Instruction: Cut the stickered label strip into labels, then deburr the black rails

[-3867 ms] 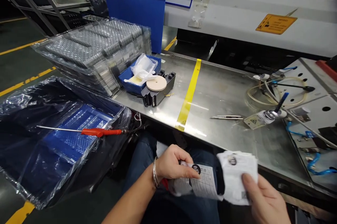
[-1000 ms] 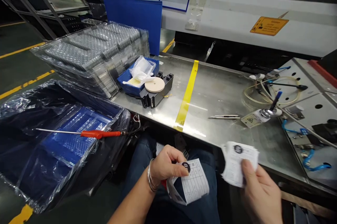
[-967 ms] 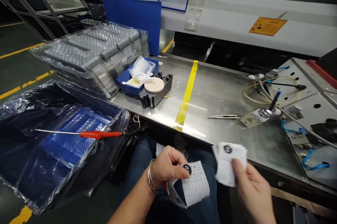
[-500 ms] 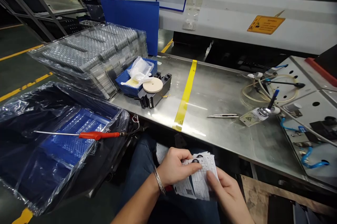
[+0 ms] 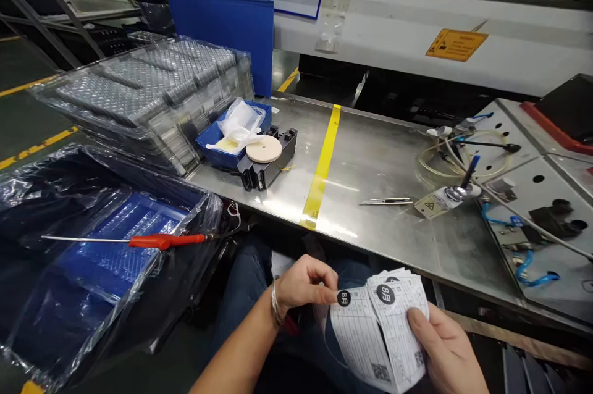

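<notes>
Two full marks (image 5: 385,294) face up, probably for reading | left hand (image 5: 303,288): fingers pinch label (image 5: 359,335) by end | right hand (image 5: 447,344): fingers pinch stack (image 5: 404,335) by side, before near edge of counter (image 5: 384,162)

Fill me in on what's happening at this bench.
A seated person holds a printed label strip in the left hand and a small stack of similar labels in the right hand, the two overlapping. On the metal bench, tweezers and a round disc lie untouched.
</notes>
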